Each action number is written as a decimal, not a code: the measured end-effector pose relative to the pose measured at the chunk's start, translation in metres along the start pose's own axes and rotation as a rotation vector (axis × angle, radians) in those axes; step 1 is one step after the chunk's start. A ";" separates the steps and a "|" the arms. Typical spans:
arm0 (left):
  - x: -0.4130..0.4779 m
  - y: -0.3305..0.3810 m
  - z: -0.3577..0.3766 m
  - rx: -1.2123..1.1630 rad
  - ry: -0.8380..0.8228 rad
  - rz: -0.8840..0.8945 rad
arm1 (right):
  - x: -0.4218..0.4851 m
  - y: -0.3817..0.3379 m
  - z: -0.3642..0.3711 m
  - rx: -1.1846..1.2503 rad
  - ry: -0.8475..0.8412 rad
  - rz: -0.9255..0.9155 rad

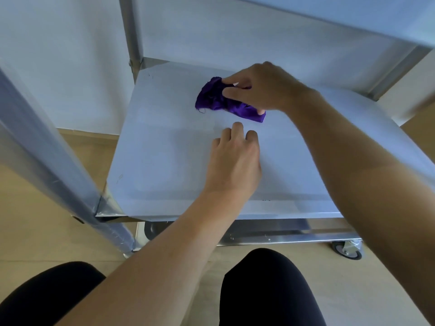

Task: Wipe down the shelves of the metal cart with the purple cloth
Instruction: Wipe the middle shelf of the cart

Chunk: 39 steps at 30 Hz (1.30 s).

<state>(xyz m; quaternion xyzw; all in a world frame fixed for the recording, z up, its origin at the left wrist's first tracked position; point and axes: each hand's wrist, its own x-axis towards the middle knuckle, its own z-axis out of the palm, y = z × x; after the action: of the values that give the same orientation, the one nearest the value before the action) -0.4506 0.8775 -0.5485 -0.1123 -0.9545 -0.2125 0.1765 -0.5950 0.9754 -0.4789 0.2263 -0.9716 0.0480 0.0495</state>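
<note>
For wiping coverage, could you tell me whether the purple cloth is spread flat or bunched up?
Bunched up: the purple cloth is a crumpled wad on the shelf, gripped by the right hand.

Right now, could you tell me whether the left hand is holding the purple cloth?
No, the right hand grips the purple cloth on the shelf, while the left hand rests on bare metal beside it.

Soft even daylight, faint shadows, wide-angle edge warp, slightly blurred corners
</note>
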 end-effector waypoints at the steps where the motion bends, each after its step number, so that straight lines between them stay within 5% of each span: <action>1: 0.000 0.000 0.001 0.007 0.000 0.002 | -0.001 0.005 -0.005 0.014 0.013 -0.001; 4: 0.000 0.000 0.002 0.003 0.007 0.000 | 0.001 0.012 0.003 0.003 0.106 -0.065; 10: 0.000 0.000 0.003 -0.005 0.028 0.010 | 0.006 0.000 0.051 0.266 -0.067 -0.196; 15: -0.002 0.001 0.003 -0.013 0.018 -0.001 | 0.021 0.002 0.061 0.239 0.009 -0.226; 21: -0.001 0.000 0.002 -0.022 -0.011 -0.009 | 0.040 0.027 0.066 0.182 0.219 0.109; 27: 0.000 0.000 0.004 -0.003 -0.004 0.005 | 0.050 0.050 0.061 0.209 0.169 0.410; 33: 0.002 -0.001 0.002 0.001 -0.006 -0.022 | 0.056 -0.020 0.072 0.221 0.038 -0.008; 39: 0.000 0.000 -0.003 -0.004 -0.016 -0.041 | 0.048 -0.015 0.074 0.296 0.049 -0.054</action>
<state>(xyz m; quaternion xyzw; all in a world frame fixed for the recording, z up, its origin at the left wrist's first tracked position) -0.4499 0.8759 -0.5461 -0.0949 -0.9575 -0.2170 0.1644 -0.6363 0.9323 -0.5458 0.2561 -0.9459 0.1951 0.0405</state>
